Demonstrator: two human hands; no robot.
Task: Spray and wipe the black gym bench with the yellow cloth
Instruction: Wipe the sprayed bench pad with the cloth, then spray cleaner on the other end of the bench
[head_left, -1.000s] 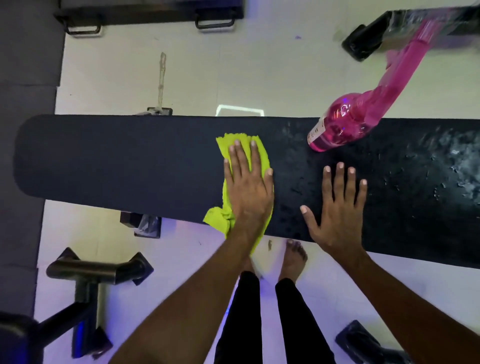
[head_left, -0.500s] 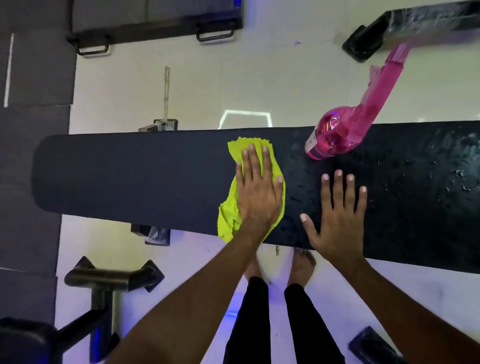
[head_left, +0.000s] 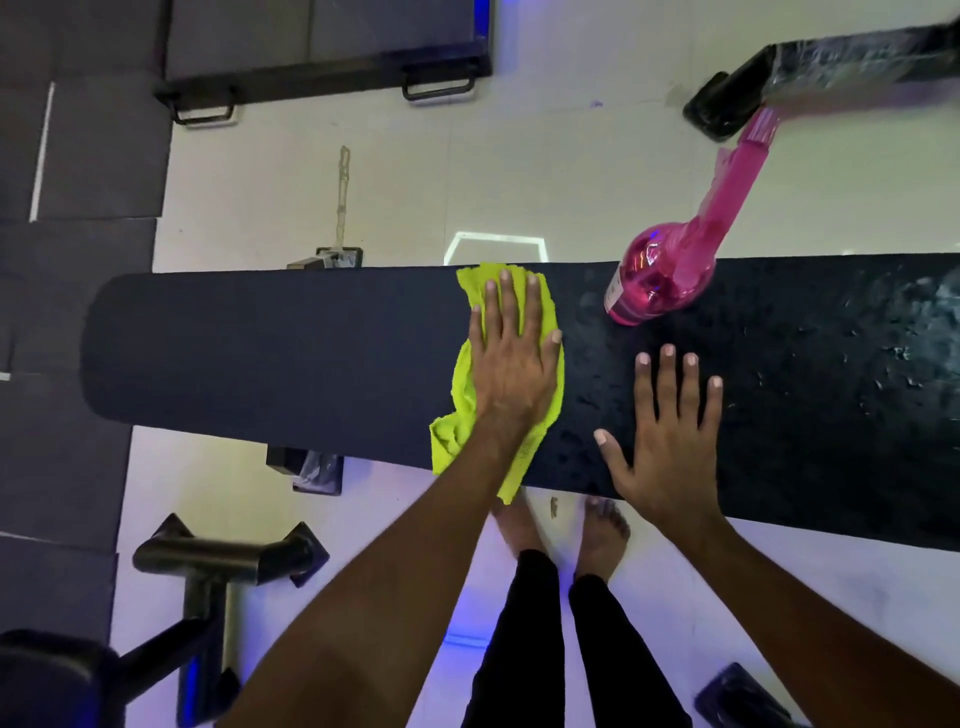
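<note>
The black gym bench (head_left: 260, 353) runs left to right across the view, its right half speckled with wet droplets. My left hand (head_left: 511, 364) presses flat on the yellow cloth (head_left: 460, 387) at the middle of the bench; the cloth reaches the far edge and hangs over the near edge. My right hand (head_left: 670, 441) lies flat on the wet pad with fingers spread and nothing in it. A pink spray bottle (head_left: 654, 283) stands on the bench by the far edge, just beyond my right hand.
Black machine frames sit on the pale floor at the lower left (head_left: 223, 561) and upper right (head_left: 737, 98). A dark platform with handles (head_left: 322, 73) lies at the back. Dark mats (head_left: 67, 312) cover the left. My bare feet (head_left: 561, 530) stand under the bench's near edge.
My left hand has slid the yellow cloth across the pad toward the far edge. My right hand has stayed flat in place, and the bottle has not moved.
</note>
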